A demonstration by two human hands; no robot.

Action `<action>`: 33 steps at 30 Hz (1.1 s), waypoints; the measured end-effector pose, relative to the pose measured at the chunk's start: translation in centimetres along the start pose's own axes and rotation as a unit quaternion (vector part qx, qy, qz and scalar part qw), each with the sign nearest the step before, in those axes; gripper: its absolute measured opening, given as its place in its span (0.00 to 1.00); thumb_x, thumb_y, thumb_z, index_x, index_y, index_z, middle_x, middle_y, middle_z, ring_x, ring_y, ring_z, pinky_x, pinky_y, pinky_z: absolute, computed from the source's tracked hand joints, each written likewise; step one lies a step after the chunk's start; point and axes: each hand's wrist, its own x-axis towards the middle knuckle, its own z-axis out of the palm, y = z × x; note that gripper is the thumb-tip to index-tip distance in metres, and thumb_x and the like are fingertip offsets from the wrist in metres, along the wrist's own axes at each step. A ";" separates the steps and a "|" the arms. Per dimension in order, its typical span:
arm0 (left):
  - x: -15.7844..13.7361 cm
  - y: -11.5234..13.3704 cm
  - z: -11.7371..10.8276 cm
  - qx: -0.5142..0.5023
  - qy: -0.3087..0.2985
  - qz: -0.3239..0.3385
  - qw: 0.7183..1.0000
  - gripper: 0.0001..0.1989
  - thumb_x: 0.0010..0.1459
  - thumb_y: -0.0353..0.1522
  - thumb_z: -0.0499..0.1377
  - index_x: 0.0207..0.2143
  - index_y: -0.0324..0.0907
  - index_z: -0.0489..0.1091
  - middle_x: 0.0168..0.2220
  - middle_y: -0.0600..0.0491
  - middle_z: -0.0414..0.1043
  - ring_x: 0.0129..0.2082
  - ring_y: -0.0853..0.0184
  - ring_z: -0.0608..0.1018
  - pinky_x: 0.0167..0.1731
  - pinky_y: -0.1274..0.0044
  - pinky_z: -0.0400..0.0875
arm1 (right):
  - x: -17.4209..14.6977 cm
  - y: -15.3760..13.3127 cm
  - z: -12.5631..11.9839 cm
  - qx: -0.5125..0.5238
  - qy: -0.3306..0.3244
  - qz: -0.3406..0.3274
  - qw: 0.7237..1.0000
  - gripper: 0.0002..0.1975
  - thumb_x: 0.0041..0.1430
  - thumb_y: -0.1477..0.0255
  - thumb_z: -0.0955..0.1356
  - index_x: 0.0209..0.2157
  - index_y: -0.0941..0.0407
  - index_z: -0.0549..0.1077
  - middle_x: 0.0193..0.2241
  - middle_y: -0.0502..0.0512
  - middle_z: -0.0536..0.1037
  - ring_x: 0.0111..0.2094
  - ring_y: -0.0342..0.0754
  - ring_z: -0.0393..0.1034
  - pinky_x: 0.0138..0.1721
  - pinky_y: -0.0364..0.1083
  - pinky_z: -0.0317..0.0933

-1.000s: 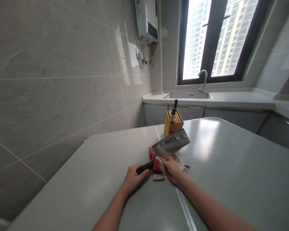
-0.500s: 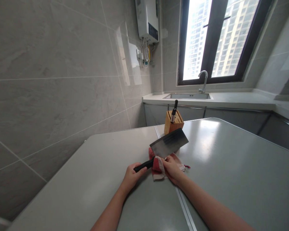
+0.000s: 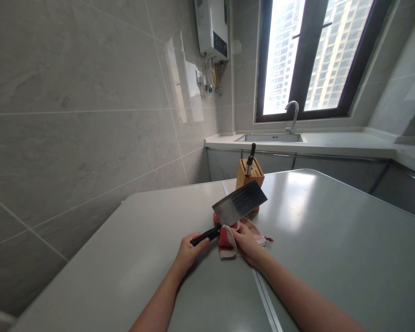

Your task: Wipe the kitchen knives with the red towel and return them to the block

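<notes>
My left hand (image 3: pixel 189 250) is closed round the black handle of a cleaver (image 3: pixel 240 203). The broad steel blade points up and to the right, its tip end in front of a wooden knife block (image 3: pixel 249 172). Below the blade, my right hand (image 3: pixel 248 243) grips a red and white cloth (image 3: pixel 227 243), bunched close to where blade and handle meet. Part of the cloth hangs onto the table, with a small loop at its right side. The fingertips of my right hand are partly hidden by the cloth.
A black-handled tool (image 3: pixel 251 159) stands in the knife block. The pale table (image 3: pixel 152 230) has a metal strip running across it. Behind are a counter with a sink (image 3: pixel 271 138), a tap (image 3: pixel 292 115), and a water heater (image 3: pixel 212 32) on the wall.
The cleaver has shifted slightly left and up with my left hand, uncovering more of the knife block's lower right. My right hand and the cloth have barely moved.
</notes>
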 end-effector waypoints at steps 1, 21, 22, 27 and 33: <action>0.0 0.0 0.0 0.000 -0.001 0.001 1.000 0.21 0.45 0.46 0.60 0.26 0.34 0.70 0.19 0.56 0.63 0.20 0.73 0.62 0.20 0.81 0.52 | 0.0 0.0 0.0 0.004 0.000 -0.005 1.000 0.17 0.43 0.61 0.72 0.33 0.57 0.72 0.28 0.51 0.77 0.28 0.46 0.70 0.31 0.44 0.63; 0.0 -0.2 0.0 0.027 -0.003 0.007 1.000 0.18 0.49 0.43 0.59 0.25 0.34 0.69 0.19 0.58 0.57 0.21 0.74 0.58 0.20 0.81 0.49 | 0.7 0.1 -0.3 0.113 0.057 -0.042 0.991 0.17 0.43 0.62 0.72 0.34 0.58 0.71 0.28 0.53 0.78 0.29 0.48 0.73 0.31 0.46 0.67; 0.0 -0.1 0.0 0.028 -0.002 0.008 1.000 0.17 0.49 0.42 0.59 0.24 0.34 0.69 0.19 0.58 0.57 0.21 0.74 0.58 0.20 0.81 0.49 | 0.7 0.2 -0.4 0.112 0.056 -0.043 0.991 0.17 0.44 0.62 0.72 0.34 0.57 0.71 0.28 0.52 0.78 0.28 0.47 0.73 0.32 0.46 0.67; 0.0 -0.2 -0.1 0.035 -0.007 0.016 0.999 0.17 0.49 0.42 0.59 0.25 0.34 0.70 0.20 0.57 0.59 0.21 0.73 0.60 0.20 0.81 0.50 | 0.7 0.3 -0.5 0.116 0.042 -0.038 0.992 0.15 0.45 0.62 0.71 0.33 0.57 0.71 0.27 0.52 0.78 0.27 0.46 0.72 0.32 0.46 0.67; 0.1 -0.7 0.0 0.034 -0.005 0.018 0.999 0.17 0.49 0.42 0.59 0.27 0.34 0.70 0.20 0.57 0.60 0.21 0.73 0.60 0.20 0.81 0.50 | 0.7 0.2 -0.6 0.105 0.036 -0.037 0.993 0.15 0.46 0.62 0.71 0.33 0.57 0.71 0.27 0.52 0.78 0.29 0.48 0.72 0.32 0.46 0.66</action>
